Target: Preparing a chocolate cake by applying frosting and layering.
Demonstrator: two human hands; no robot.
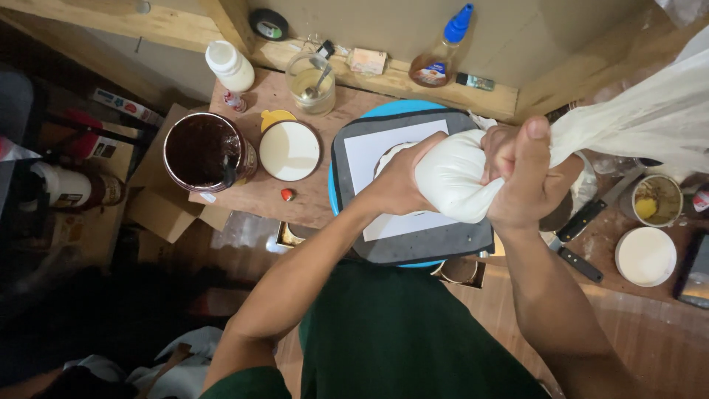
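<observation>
Both of my hands were clamped on the piping bag (458,177), a white, well-filled bag held low over the middle of the surface (273,196). My left hand (402,181) cupped the swollen front of the bag and steered it, fingers curled round its near side, while my right hand (521,174) was closed tight just behind the bulge, thumb up, pinching off the twisted neck so that the loose tail (650,111) trailed away to the right. The bag's front end hung over a white sheet (384,144) lying on a dark grey board (413,244), which sat on a blue round stand (402,108); a pale round shape showed under the bag, though the tip itself was hidden behind my left hand. I judged this to be the piping step, with pressure being put on and the filling going down onto the sheet. The next move, as I read it, called for a steady squeeze from the right hand alone, the left only guiding, and a clean lift at the end. Beside the board stood a white lid (289,150) and a dark open can (207,151), both well clear of my hands.
</observation>
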